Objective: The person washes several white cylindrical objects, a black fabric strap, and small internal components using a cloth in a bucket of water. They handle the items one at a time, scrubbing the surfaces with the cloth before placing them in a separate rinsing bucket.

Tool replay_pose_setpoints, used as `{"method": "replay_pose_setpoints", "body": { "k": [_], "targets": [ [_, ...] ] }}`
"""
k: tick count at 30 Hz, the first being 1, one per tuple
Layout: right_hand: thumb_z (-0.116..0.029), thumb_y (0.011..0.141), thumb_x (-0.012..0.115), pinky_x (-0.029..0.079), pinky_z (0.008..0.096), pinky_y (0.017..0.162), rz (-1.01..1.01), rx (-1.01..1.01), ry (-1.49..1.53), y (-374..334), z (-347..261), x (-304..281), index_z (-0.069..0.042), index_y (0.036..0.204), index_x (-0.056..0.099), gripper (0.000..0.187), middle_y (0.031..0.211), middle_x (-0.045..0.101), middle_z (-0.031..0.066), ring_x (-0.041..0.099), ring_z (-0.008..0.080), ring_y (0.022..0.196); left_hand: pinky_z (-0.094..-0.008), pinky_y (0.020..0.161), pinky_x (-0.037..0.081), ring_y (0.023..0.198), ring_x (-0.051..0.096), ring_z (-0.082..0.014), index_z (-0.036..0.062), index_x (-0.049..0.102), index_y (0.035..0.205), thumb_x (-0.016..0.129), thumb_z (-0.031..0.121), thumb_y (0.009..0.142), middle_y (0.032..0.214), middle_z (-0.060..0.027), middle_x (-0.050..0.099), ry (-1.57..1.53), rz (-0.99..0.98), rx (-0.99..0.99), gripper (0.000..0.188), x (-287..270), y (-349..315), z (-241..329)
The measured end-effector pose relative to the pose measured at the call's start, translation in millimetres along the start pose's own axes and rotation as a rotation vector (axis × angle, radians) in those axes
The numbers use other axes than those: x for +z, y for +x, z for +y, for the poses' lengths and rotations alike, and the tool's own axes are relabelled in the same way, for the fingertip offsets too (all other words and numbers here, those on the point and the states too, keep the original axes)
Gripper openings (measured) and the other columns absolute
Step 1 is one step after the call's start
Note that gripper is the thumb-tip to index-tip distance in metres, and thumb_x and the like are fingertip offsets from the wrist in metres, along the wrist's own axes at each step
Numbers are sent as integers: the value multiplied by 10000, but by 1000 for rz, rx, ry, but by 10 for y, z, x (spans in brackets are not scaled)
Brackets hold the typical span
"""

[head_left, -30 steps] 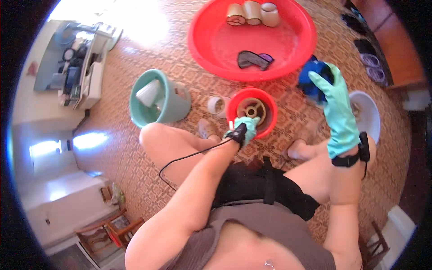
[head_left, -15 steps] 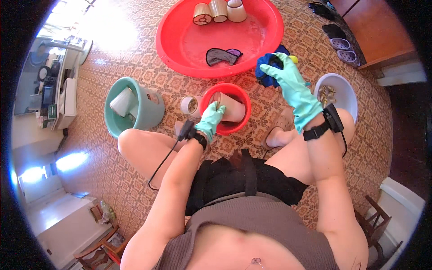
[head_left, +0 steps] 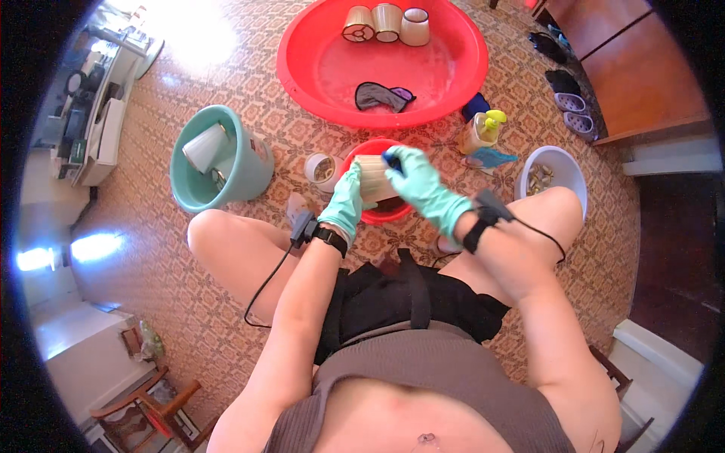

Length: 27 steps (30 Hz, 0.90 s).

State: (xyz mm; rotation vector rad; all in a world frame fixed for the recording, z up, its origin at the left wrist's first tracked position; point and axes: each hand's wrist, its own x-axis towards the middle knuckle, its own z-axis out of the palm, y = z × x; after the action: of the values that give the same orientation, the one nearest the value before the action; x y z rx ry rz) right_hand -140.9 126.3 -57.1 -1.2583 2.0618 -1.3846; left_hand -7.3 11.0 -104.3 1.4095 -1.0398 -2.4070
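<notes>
Where gloves (head_left: 419,185) grip — lampshade (head_left: 371,180) half-hidden

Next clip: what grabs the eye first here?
The big red basin at top, with three small lampshades along its far rim. Below it, both teal-gloved hands meet over a small red bowl: the left hand grips a cream lampshade, the right hand presses a blue cloth on it.
</notes>
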Motion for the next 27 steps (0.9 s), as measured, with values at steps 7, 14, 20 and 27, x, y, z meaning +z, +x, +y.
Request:
{"method": "replay_pose_setpoints", "body": {
  "k": [7,14,20,27],
  "targets": [
    [-144,847,640,426,459,999,-66,-312,-309,-90,-79,380,-103,1158,656,315,1182,648,147,591,357,1101,-506,943,533,1079,627,-287,115,515,1334,484,402,1018,1271,-109,602,-301,-143,110,427,-199,138,-291],
    [-338,1011,538,499,311,737,271,481,367,140,669,-21,-23,1102,641,344,954,672,50,612,148,781,-544,823,538,1058,638,-294,102,553,1336,536,564,954,1249,-123,626,154,-40,-9,599,-174,88,166],
    [-219,950,614,537,287,753,-80,876,894,-120,515,-226,-75,1163,630,257,988,684,22,657,146,825,-569,911,491,1119,584,-286,151,537,1374,576,591,927,1295,-96,592,128,-176,-30,629,-300,109,310],
    [-90,748,787,418,331,1041,-428,615,1027,-171,396,-304,-75,1413,455,743,1327,553,38,523,189,1230,-536,925,487,1167,569,-255,89,547,1353,614,609,893,1288,-82,598,156,-166,-32,698,-370,241,287]
  ]
}}
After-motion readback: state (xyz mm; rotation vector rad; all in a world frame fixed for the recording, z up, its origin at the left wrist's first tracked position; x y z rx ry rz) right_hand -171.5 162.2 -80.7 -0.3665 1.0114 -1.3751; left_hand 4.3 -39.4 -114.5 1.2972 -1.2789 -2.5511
